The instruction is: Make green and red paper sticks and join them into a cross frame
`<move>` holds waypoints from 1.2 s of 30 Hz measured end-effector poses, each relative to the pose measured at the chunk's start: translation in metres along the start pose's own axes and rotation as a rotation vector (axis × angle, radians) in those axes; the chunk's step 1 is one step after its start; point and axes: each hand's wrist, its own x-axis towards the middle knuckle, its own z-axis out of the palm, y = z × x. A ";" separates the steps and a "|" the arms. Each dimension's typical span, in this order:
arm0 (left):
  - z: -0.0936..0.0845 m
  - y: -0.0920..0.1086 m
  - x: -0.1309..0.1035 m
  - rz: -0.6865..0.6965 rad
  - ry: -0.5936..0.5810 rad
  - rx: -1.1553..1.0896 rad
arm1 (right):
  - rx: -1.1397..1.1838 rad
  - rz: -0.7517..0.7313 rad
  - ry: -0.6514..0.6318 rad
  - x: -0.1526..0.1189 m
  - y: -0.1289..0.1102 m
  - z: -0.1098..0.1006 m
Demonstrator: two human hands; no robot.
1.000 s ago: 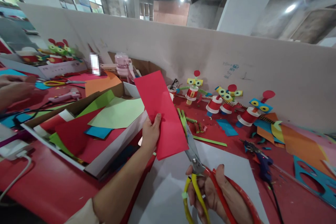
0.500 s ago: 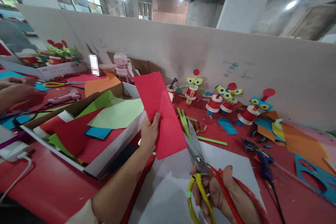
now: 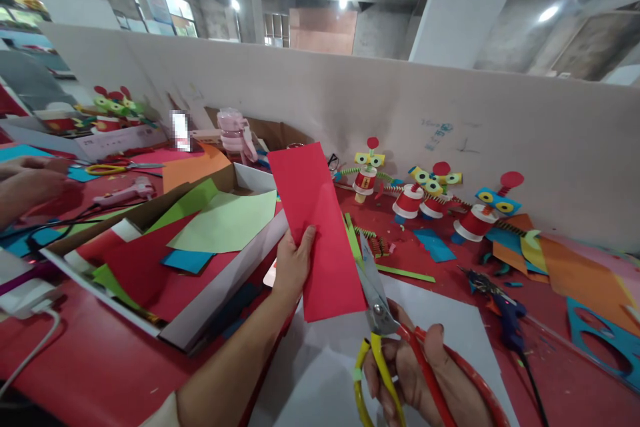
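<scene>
Currently, a tilted red paper sheet [image 3: 330,247] is grasped at its left edge by the left hand [image 3: 294,260], the thumb laid on its face. Red-and-yellow-handled scissors [image 3: 379,311] are gripped in the right hand [image 3: 417,370], handles spread, blades positioned at the sheet's lower right edge. The sheet is held above white paper [image 3: 320,373], beside an open cardboard box [image 3: 225,290].

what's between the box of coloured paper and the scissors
In the head view, the left hand and the red paper it holds come between the box and the scissors; part of the white sheet shows lower down.
</scene>
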 end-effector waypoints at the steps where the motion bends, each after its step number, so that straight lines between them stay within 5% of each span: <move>1: -0.001 0.000 0.001 0.000 0.010 -0.001 | 0.002 0.000 -0.005 -0.001 -0.001 -0.001; 22: 0.006 0.001 -0.017 0.001 -0.122 0.108 | 0.078 -0.026 0.051 -0.002 -0.009 -0.003; 36: 0.012 0.002 -0.030 -0.154 -0.193 -0.142 | 0.094 -0.092 0.084 -0.001 -0.009 -0.011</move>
